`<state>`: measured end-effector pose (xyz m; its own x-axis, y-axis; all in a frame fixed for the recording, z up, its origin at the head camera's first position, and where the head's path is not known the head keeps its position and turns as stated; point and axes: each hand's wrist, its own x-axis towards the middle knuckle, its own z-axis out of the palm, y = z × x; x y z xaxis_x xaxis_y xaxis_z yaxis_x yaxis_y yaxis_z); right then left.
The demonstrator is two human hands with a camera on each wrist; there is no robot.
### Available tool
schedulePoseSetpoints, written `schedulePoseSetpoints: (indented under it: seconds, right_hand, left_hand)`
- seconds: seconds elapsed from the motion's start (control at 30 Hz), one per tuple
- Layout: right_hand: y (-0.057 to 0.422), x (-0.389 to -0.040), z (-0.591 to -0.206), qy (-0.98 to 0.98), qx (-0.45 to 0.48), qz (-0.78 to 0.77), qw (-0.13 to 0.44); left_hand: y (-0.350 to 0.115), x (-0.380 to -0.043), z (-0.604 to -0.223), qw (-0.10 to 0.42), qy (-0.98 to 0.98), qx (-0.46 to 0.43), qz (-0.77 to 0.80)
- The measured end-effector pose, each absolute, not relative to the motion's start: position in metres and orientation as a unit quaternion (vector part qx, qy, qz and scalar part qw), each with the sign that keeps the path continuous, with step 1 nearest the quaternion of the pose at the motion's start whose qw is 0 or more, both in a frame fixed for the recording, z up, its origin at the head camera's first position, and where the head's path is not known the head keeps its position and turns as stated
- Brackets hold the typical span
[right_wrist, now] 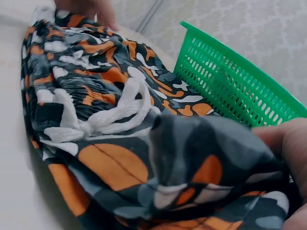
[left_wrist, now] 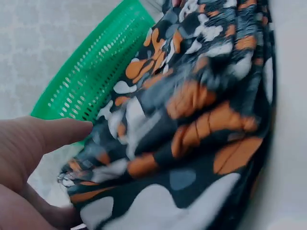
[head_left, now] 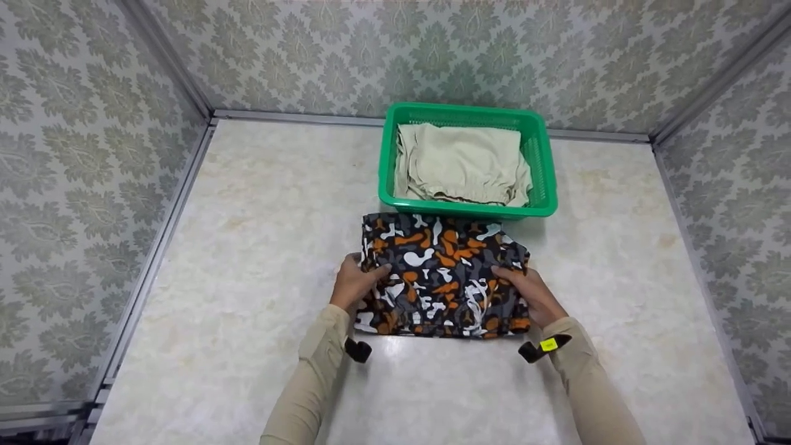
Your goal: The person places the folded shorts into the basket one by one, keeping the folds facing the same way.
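A folded pair of camouflage shorts in black, grey, orange and white lies in front of the basket, its gathered waistband toward me. My left hand grips the left side, thumb on top and the other fingers mostly hidden beneath. On the opposite side my right hand holds the edge in the same way. The right wrist view shows a white drawstring tied at the waistband. Close to my right hand, a fold of the cloth stands raised.
Just behind the shorts is a green plastic basket with perforated sides. Folded beige clothing lies inside it. The pale marbled table is bordered by patterned wall panels at the back and both sides.
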<state>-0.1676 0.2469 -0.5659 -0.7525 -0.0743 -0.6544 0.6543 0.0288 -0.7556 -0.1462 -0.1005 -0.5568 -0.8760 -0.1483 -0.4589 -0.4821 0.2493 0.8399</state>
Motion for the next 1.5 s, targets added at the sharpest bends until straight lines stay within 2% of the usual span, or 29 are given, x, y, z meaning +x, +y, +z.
schedulePoseSetpoints:
  seconds: [0.13, 0.37, 0.57, 0.77, 0.93, 1.07, 1.23, 1.37, 1.5]
  right_hand:
    - [0.243, -0.168, -0.567, 0.68, 0.204, -0.653, 0.263]
    - [0.242, -0.161, -0.567, 0.754, 0.141, -0.607, 0.207]
    - [0.248, -0.147, -0.563, 0.769, 0.101, -0.608, 0.172]
    - [0.258, -0.139, -0.53, 0.759, 0.073, -0.63, 0.148]
    - [0.266, -0.147, -0.489, 0.758, 0.046, -0.64, 0.117]
    - [0.271, -0.17, -0.461, 0.764, 0.036, -0.637, 0.096]
    - [0.277, -0.227, -0.434, 0.78, 0.067, -0.616, 0.089]
    - [0.278, -0.28, -0.427, 0.814, 0.099, -0.567, 0.077]
    - [0.272, -0.322, -0.433, 0.837, 0.125, -0.529, 0.065]
  left_hand:
    - [-0.098, -0.152, -0.56, 0.169, 0.765, -0.183, 0.594]
    - [-0.098, -0.146, -0.568, 0.137, 0.784, -0.106, 0.595]
    - [-0.106, -0.131, -0.568, 0.149, 0.74, -0.062, 0.653]
    - [-0.115, -0.118, -0.538, 0.147, 0.707, -0.013, 0.691]
    - [-0.115, -0.131, -0.504, 0.131, 0.69, 0.028, 0.712]
    - [-0.108, -0.16, -0.481, 0.115, 0.683, 0.049, 0.72]
    - [-0.09, -0.228, -0.456, 0.126, 0.7, 0.017, 0.703]
    - [-0.076, -0.285, -0.445, 0.141, 0.72, -0.021, 0.679]
    - [-0.067, -0.326, -0.443, 0.148, 0.73, -0.039, 0.666]
